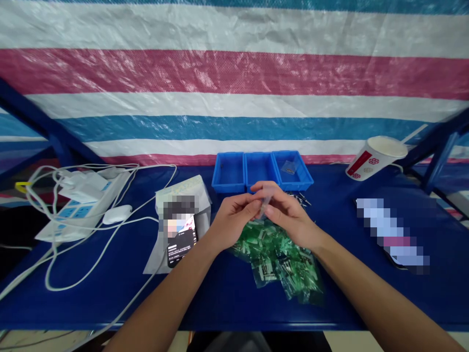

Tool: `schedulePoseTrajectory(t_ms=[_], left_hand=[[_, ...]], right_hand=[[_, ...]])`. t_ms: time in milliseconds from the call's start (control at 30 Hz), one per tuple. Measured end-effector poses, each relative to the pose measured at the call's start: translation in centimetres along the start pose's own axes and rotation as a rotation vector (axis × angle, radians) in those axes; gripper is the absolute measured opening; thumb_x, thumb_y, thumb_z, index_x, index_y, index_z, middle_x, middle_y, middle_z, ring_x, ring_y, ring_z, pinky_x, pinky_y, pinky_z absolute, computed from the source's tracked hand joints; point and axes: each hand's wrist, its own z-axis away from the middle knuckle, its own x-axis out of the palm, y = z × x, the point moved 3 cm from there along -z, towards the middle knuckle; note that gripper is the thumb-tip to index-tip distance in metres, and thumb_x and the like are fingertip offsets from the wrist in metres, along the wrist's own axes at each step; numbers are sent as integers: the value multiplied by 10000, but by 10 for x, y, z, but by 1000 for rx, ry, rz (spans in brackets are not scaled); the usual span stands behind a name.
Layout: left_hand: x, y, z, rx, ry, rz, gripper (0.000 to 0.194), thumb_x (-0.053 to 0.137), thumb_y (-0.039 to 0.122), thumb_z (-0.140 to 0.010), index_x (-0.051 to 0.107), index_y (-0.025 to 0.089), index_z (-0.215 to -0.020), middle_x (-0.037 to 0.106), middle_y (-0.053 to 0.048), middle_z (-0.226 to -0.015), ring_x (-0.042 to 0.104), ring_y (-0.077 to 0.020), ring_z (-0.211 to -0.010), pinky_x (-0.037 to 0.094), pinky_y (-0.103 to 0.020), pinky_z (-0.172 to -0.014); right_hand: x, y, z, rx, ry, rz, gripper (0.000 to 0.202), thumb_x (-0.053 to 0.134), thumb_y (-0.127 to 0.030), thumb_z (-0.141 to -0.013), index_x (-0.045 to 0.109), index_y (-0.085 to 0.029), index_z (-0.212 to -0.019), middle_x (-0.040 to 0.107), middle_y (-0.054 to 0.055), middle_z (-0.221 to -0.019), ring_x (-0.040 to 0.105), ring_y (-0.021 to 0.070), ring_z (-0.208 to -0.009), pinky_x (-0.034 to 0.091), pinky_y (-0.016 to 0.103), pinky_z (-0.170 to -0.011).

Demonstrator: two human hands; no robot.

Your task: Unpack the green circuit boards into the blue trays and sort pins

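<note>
Between my two hands is a small clear plastic bag [266, 201], pinched by the fingers of both. My left hand [234, 217] has its thumb and fingertips pressed on the bag's left side. My right hand [289, 212] grips it from the right, fingers curled over. Whatever the bag holds is too small to make out. Just below lies a heap of green-tinted plastic packets [271, 254] with small metal parts inside. Loose metal screws [302, 199] lie behind my right hand, partly hidden by it.
Three blue bins [229, 187] stand at the back; the right one holds a small clear packet [289, 167]. At left are a lit phone [182, 242], a power strip [54, 230], tangled white cables and a white case [117, 214]. A paper cup [375, 159] and another phone [397, 239] are at right.
</note>
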Motion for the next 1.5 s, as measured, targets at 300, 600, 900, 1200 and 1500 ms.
schedulePoseTrajectory(t_ms=[300,600,900,1200,1500], left_hand=[[-1,5,2,70,159,-112,283,562,442,-956,589,198,-815,518,24,-679,454,-116,-610,380,-257,-592],[1,6,7,134,108,-316,364,512,432,-998,535,187,-729,473,30,-648,423,-121,-608,340,-270,-585],[4,11,6,178,86,-236,315,504,388,-1004,616,182,-793,601,6,-715,507,-121,-638,415,-252,-625],[6,13,6,178,78,-206,307,498,336,-1003,567,183,-746,588,10,-707,531,-124,-658,448,-254,-660],[8,11,7,183,91,-228,303,491,357,-999,576,192,-760,588,8,-701,480,-120,-617,419,-256,-628]], right_hand=[[-13,10,-7,50,261,-75,227,726,-419,-866,644,-230,-772,592,-17,-768,528,134,-710,458,292,-712],[-5,7,-3,55,182,115,286,606,-433,-954,601,-221,-762,540,-11,-713,479,149,-682,392,301,-657],[-4,2,-2,17,140,173,330,532,-410,-995,556,-213,-730,521,-11,-705,471,151,-689,378,303,-664],[-4,4,0,13,128,192,333,541,-413,-997,556,-212,-733,526,-19,-680,472,140,-652,379,303,-651],[-4,5,0,28,148,117,302,578,-389,-968,570,-220,-718,546,-18,-661,485,145,-634,391,307,-640]])
